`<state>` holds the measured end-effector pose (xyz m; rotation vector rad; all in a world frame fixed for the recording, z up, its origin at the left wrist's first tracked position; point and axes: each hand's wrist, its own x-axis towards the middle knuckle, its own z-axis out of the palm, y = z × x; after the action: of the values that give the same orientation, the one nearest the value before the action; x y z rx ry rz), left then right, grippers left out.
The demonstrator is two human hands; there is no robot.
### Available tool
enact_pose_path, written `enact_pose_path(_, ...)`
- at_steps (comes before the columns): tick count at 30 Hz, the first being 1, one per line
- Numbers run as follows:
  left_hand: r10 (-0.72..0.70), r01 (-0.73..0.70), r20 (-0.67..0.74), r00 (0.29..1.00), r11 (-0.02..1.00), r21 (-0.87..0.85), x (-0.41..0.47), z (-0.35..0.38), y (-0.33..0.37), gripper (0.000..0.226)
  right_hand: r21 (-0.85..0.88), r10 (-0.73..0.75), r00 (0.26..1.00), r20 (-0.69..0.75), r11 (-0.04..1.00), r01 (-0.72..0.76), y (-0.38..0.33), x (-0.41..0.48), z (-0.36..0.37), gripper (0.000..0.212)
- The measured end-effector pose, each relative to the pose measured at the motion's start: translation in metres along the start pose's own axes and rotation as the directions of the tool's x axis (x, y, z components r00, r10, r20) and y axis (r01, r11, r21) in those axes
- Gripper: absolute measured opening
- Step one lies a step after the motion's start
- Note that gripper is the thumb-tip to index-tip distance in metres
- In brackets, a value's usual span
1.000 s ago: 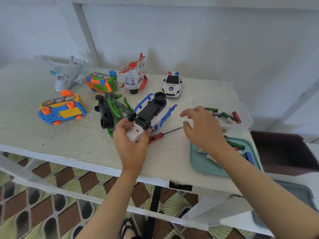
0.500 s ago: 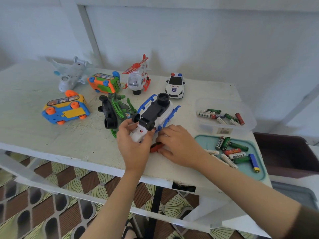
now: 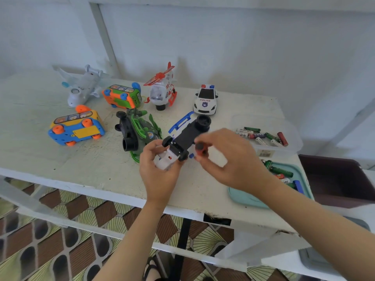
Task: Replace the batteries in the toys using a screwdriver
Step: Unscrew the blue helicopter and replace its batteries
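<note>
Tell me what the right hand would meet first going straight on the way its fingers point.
The right hand, gripping the red screwdriver, points left toward the upturned blue and white toy the left hand holds. Its black underside would likely come first; depth is unclear.

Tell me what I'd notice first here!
In the middle, the left hand holds a white and blue toy upside down, and the right hand grips a red screwdriver beside it. Behind them stand bright toys, like a police car and a red helicopter. Batteries lie in a clear box at the right.
</note>
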<state>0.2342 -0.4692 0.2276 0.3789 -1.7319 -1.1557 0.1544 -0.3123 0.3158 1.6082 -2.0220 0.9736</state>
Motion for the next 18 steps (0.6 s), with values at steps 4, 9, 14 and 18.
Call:
enact_pose_path(4, 0.020, -0.020, 0.025, 0.999, 1.000, 0.015, -0.001, 0.000, 0.000, 0.054, 0.231, 0.154, 0.947, -0.282, 0.969, -0.088, -0.018, 0.022, -0.020, 0.036)
enact_pose_path(9, 0.076, -0.080, 0.088, 0.993, 0.996, 0.038, -0.002, -0.001, 0.002, 0.051, 0.490, 0.284, 0.907, -0.312, 0.866, -0.103, -0.029, 0.040, -0.023, 0.033)
enact_pose_path(14, 0.064, -0.069, 0.084, 0.994, 0.996, 0.050, -0.002, -0.001, 0.003, 0.054, 0.522, 0.315, 0.910, -0.269, 0.842, -0.137, -0.030, 0.043, -0.016, 0.031)
enact_pose_path(18, 0.061, -0.065, 0.084, 0.995, 0.997, 0.052, -0.001, -0.002, 0.001, 0.054, 0.505, 0.312, 0.916, -0.254, 0.850, -0.149, -0.030, 0.043, -0.014, 0.032)
